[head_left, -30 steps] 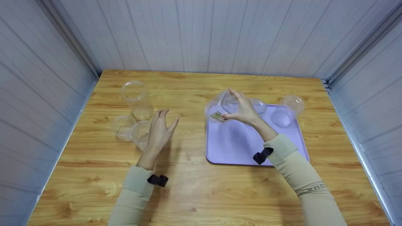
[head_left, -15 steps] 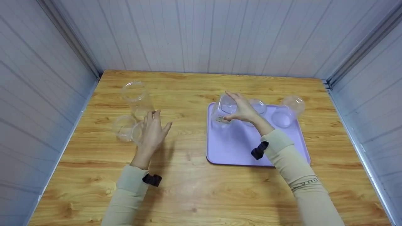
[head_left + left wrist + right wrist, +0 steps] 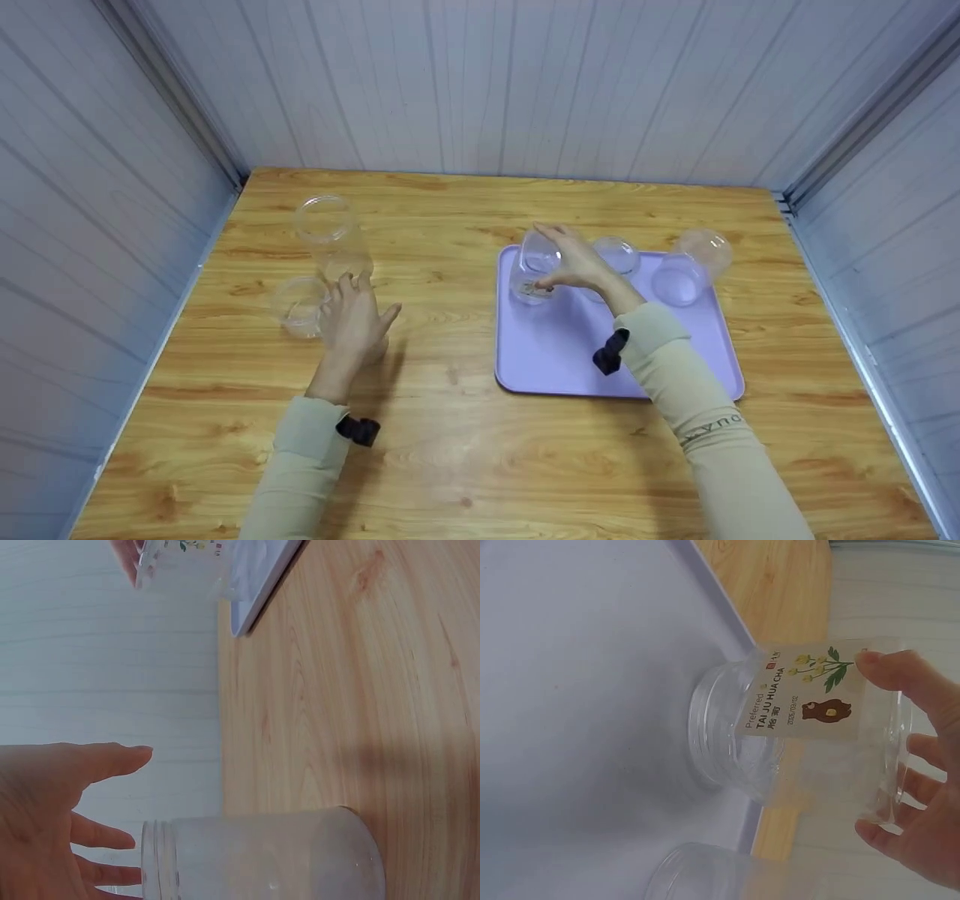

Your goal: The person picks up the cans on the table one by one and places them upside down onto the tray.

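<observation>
1. Plainly, the upright jar (image 3: pixel 277 855) stands on the left of the desk (image 3: pixel 450 465), long axis vertical, just by the left hand (image 3: pixel 351 319), well apart from the right hand (image 3: pixel 574 262).
2. The left hand is spread wide near its threaded mouth; I cannot tell if they touch.
3. The right hand grips the labelled jar (image 3: pixel 802 724), ridged end down, at the tray's (image 3: pixel 555 352) far left.
4. Both jars look clear and smooth; the tray is plain lilac, the desk wood-grained.

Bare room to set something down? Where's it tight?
Free: the wooden table between the left hand and tray, and between the sleeves; the tray's near-left part, in front of the labelled jar. Crowded: the tray's far side, with clear jars and the right hand; the table's left, other jars by the left hand.
</observation>
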`<state>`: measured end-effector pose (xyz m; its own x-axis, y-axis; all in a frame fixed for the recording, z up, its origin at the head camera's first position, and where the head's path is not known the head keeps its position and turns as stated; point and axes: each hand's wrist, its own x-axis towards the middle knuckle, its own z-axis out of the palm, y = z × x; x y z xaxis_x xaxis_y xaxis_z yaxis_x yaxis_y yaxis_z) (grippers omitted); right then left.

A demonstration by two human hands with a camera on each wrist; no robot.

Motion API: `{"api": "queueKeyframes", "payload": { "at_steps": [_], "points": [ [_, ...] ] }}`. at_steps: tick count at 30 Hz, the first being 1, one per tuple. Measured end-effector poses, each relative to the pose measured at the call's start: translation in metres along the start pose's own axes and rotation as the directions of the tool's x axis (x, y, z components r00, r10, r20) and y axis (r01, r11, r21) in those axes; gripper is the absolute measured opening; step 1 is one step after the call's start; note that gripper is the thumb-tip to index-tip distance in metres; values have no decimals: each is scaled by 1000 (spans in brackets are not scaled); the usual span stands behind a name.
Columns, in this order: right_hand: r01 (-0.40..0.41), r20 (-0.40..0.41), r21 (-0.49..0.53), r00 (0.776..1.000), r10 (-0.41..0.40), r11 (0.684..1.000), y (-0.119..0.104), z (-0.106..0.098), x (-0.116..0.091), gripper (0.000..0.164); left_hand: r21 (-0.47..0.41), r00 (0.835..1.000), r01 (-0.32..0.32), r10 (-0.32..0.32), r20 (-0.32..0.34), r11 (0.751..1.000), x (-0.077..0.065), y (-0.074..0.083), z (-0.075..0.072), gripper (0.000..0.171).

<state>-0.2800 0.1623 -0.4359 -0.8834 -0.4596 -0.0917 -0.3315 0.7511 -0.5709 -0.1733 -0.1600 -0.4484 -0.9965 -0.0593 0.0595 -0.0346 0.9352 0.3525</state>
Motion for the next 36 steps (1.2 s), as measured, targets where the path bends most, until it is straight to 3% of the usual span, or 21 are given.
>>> {"api": "queueKeyframes", "payload": {
  "at_steps": [10,22,29,36],
  "points": [
    [7,17,-7,1000,-7,1000,3,-1,9,95,2,994,103,-103,21,995,4,-6,3,76],
    [10,92,-50,996,-6,999,-2,-4,21,96,8,974,177,-177,143,984,7,-12,-3,89],
    [7,113,-36,994,-3,999,-3,-5,25,93,-22,978,157,-152,143,987,4,-16,-5,95],
    [-26,141,-18,990,29,999,0,-7,25,94,-75,966,174,-155,207,982,2,-15,-8,91]
  ]
}}
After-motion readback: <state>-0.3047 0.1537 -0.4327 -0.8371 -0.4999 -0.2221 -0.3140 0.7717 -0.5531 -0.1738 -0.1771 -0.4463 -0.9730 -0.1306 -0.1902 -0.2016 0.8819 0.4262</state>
